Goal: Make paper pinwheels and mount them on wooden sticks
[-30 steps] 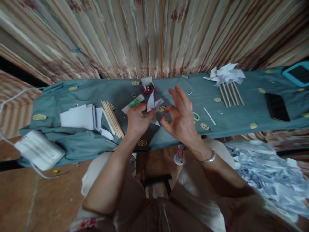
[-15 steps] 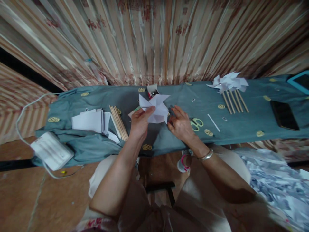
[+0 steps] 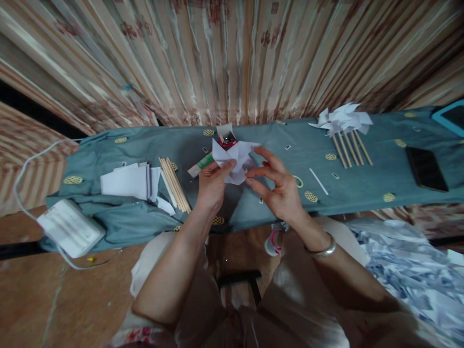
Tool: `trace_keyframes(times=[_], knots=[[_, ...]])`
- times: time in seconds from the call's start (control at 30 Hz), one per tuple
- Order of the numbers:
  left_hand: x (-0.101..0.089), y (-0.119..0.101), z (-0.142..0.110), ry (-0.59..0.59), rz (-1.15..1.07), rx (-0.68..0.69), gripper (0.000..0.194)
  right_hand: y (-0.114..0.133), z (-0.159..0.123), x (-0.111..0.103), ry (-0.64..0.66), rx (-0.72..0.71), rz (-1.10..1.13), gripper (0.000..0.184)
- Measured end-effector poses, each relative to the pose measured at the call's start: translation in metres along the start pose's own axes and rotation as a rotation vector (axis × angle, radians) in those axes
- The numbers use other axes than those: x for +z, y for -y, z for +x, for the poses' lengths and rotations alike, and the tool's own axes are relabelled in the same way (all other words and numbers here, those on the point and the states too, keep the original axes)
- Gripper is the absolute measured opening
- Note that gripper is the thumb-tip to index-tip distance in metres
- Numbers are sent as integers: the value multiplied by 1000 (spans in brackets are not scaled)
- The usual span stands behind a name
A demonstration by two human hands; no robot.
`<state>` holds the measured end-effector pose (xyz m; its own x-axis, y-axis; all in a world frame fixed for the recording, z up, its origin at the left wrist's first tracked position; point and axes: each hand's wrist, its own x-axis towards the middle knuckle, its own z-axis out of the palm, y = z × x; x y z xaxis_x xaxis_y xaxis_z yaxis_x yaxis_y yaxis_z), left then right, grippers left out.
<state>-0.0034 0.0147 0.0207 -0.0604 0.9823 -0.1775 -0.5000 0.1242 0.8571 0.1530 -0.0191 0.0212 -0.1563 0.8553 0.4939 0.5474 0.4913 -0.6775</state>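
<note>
A folded white paper pinwheel (image 3: 239, 159) is held over the middle of the cloth. My left hand (image 3: 213, 186) pinches it near the centre, thumb on top and the other fingers underneath. At its right side, my right hand (image 3: 279, 186) has thumb and middle finger closed on a lower blade tip, while the index finger reaches the upper right blade. Just behind the pinwheel is a small red-and-white box (image 3: 226, 136) with small dark pieces inside. A green-and-white box (image 3: 201, 164) lies partly under my left hand. Scissors (image 3: 297, 181) are mostly hidden behind my right hand.
To the left are wooden sticks (image 3: 174, 186), a paper stack (image 3: 125, 181) and a white corded box (image 3: 71, 228). Finished pinwheels (image 3: 344, 120) on sticks, a paper strip (image 3: 319, 181), a phone (image 3: 427, 169) and a blue-framed tablet (image 3: 449, 118) occupy the right.
My right hand has come up and left from beside the pinwheel and now grips its blade tip. My left hand keeps its hold. The view has shifted slightly.
</note>
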Motion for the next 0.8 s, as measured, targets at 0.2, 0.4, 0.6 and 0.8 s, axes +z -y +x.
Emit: trace_keyframes(times=[0.2,0.4,0.6,0.8], knots=[[3,3,0,-12,8,3,19,0,1,0,-10,-7,-58,14],[4,1,-1,-11,14,-7,20,1,1,2,-11,-64,-127,16],[3,3,-1,-10,32,-15,21,1,2,2,-8,-46,-123,14],[6,5,-3,8,-31,4,25,-5,5,7,-60,57,-37,11]])
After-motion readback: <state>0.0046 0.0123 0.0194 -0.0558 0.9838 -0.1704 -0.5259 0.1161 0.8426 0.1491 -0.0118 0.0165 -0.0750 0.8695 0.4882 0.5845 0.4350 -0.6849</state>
